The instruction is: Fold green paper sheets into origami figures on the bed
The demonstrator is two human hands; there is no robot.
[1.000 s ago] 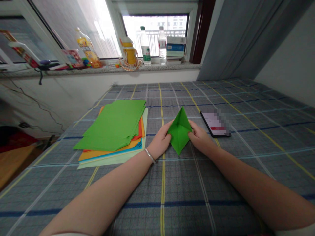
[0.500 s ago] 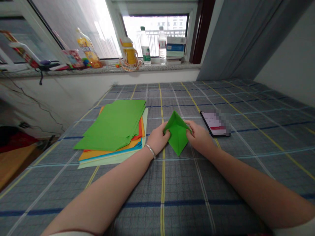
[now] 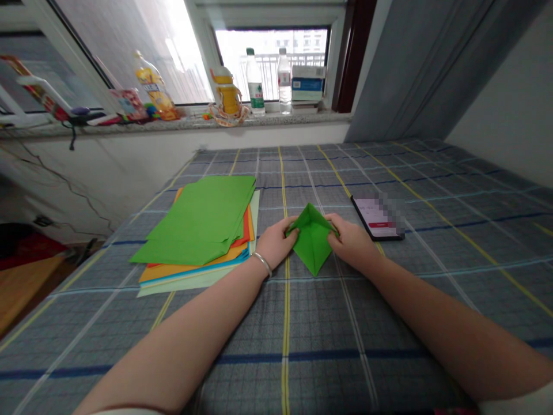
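Observation:
A folded green sheet of paper (image 3: 313, 239), diamond-shaped with a crease down its middle, is held between both hands just over the checked cloth. On its left side corner, my left hand (image 3: 279, 239) pinches the edge with the thumb on the near face. My right hand (image 3: 351, 239) grips the opposite corner in the same way. The fingers behind the paper are mostly hidden. A silver bangle (image 3: 262, 263) circles my left wrist.
Left of my hands lies a stack of coloured paper (image 3: 203, 216), green on top. A phone (image 3: 375, 218) with a partly blurred screen rests at the right. Bottles (image 3: 254, 86) and a box (image 3: 307, 86) stand on the windowsill (image 3: 276, 119) beyond the plaid cloth (image 3: 242, 369).
The top point of the folded paper has come down a little and toward me, so the diamond looks shorter and wider. Both hands keep their hold on its side corners.

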